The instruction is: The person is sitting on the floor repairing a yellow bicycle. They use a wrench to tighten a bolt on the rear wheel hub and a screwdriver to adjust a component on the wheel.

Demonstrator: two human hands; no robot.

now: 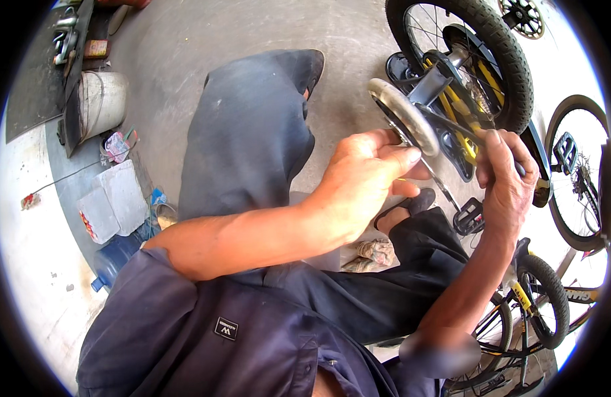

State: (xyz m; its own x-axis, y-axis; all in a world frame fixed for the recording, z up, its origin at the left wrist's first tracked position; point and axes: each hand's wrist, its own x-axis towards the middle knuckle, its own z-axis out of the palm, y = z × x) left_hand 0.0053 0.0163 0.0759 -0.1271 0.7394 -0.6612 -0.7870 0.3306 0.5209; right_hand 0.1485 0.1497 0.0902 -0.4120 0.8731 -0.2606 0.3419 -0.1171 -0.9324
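Note:
A small grey-tyred training wheel (411,118) stands tilted beside a yellow and black bicycle (474,109). My left hand (365,175) is closed at the wheel's lower edge, thumb and fingers pinched near its hub side; what lies between the fingertips is partly hidden. Farther right, my right hand (509,175) is closed around a thin dark bar (451,124), which runs toward the wheel and shows a dark end past the fingers. I cannot tell whether it is a tool or a bracket. A metal crank arm (441,184) slants from below my left thumb to a black pedal (469,217).
The bicycle's knobby rear tyre (514,73) rises at the upper right. Other bicycles (543,301) stand along the right side. My bent legs (246,126) frame the work. At left are a white bucket (103,102), grey slabs (123,195) and a blue water bottle (117,259).

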